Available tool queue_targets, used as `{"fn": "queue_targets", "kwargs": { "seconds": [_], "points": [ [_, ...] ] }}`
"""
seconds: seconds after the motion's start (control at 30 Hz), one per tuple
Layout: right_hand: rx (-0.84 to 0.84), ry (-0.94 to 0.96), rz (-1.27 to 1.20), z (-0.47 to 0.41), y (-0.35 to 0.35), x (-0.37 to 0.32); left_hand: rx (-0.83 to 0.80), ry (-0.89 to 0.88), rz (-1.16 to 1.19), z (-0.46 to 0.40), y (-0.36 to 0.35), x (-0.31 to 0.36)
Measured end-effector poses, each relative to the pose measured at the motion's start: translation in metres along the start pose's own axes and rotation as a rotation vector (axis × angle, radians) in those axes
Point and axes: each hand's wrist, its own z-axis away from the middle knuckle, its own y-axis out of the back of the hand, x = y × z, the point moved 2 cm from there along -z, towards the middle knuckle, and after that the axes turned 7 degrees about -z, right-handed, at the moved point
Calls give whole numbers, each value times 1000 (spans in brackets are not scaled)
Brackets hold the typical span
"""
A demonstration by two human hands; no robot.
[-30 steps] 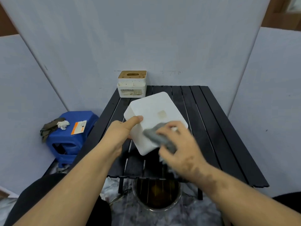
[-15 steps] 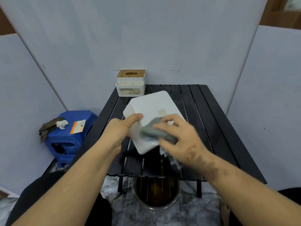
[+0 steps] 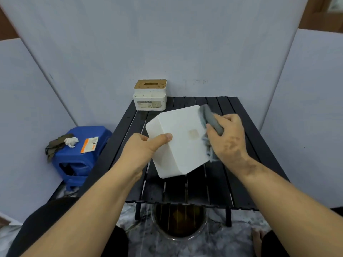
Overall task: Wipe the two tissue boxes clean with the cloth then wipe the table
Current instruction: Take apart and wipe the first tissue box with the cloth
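A plain white tissue box is tilted above the black slatted table, its broad face with a faint brownish square mark turned up toward me. My left hand grips its left edge, thumb lying across the top face. My right hand holds a grey cloth against the box's right side. A second tissue box, white with a wooden slotted lid, stands at the table's far left corner, speckled with dirt.
A blue plastic stool sits left of the table, carrying a dark rag, a crumpled tissue and an orange-and-white card. A round metal basin with dark liquid stands on the floor under the table's near edge. Grey partition panels enclose the table.
My right hand has carried the cloth from the near front corner of the white box over to its right side. The box has turned a little in my left hand.
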Motion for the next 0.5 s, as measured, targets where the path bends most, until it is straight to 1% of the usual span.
{"fn": "queue_targets", "kwargs": {
  "seconds": [0.07,0.13,0.17,0.2,0.23,0.3,0.33,0.37,0.4,0.47,0.5],
  "points": [
    [-101,216,44,9,-18,-15,7,1,-22,2,0,1],
    [-296,466,116,19,-32,-29,5,-15,-51,2,0,2],
    [-346,563,171,17,-33,-32,6,-19,-56,2,0,3],
    [-321,585,177,10,-29,-29,13,-17,-50,3,-1,3],
    [-248,490,132,1,-22,-24,20,-10,-36,3,-1,3],
    [-61,195,34,-16,-5,-13,39,7,-8,2,-2,-1],
    [-26,125,30,-18,-3,-11,51,12,-7,3,-3,-1],
    [-39,132,49,-15,-8,-13,58,11,-16,4,-4,-1],
    [-83,223,68,-9,-16,-22,68,7,-26,3,-4,-2],
    [-266,504,108,7,-36,-45,53,-20,-64,2,-4,-1],
    [-362,622,167,10,-41,-50,29,-40,-77,2,-3,0]
  ]
}}
